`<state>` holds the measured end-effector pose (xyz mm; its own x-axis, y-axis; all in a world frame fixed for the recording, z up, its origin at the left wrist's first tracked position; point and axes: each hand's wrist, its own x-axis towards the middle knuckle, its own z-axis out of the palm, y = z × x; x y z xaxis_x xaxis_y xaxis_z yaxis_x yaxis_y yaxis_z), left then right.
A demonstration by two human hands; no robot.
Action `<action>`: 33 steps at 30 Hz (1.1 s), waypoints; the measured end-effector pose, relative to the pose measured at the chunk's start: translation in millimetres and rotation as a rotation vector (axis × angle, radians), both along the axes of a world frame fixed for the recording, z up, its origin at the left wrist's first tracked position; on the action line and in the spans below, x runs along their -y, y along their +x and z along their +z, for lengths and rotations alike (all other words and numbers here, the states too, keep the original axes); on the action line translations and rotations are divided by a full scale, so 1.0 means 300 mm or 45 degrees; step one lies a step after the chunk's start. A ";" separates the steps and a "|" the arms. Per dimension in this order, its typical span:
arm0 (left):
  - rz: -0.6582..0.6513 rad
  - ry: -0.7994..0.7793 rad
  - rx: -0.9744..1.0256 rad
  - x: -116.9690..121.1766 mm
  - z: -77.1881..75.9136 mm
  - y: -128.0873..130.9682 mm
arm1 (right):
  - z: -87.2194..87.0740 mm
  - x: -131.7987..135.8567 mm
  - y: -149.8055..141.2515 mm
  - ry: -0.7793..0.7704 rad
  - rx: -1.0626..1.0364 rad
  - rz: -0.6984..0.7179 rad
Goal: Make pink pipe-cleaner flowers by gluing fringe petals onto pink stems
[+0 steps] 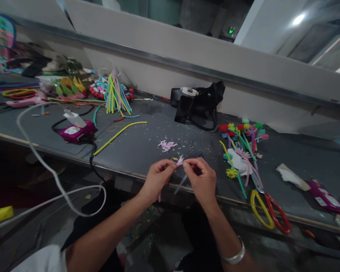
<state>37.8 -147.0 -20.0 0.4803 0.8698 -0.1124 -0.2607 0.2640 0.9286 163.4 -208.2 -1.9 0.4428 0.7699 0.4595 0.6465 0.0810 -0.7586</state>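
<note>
Above the bench's front edge, my left hand (158, 177) is closed, with thumb and forefinger pinching a small pink flower (180, 160) made of short strips. My right hand (201, 179) meets it from the other side, its thumb and forefinger closed at the flower's petals. A thin pale strip (181, 184) slants down beside my right hand; whether that hand holds it I cannot tell. Just beyond my fingers lies a small heap of cut pink pieces (167, 146), with a yellow bit (175, 159) nearer to me.
Finished colourful flowers (243, 132) and scissors (269, 211) with yellow and red handles lie right. Purple devices (78, 131) sit at both sides. A bundle of coloured stems (116, 94), a long yellow stem (119, 136) and a black bag (206, 100) lie farther back. A white cable (52, 170) loops left.
</note>
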 end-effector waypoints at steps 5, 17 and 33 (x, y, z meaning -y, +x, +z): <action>0.008 0.016 -0.022 0.000 0.003 0.000 | -0.005 -0.003 0.000 0.009 0.022 -0.013; 0.004 0.048 -0.063 0.000 0.001 0.001 | -0.014 -0.007 0.000 0.024 0.036 -0.036; -0.234 -0.223 0.183 -0.022 -0.007 -0.013 | -0.009 0.017 0.036 0.151 0.044 -0.122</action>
<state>34.0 -140.4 -22.1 0.6501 0.7400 -0.1725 -0.3194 0.4721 0.8216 174.3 -213.2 -4.6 0.4941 0.6645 0.5607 0.6810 0.1051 -0.7247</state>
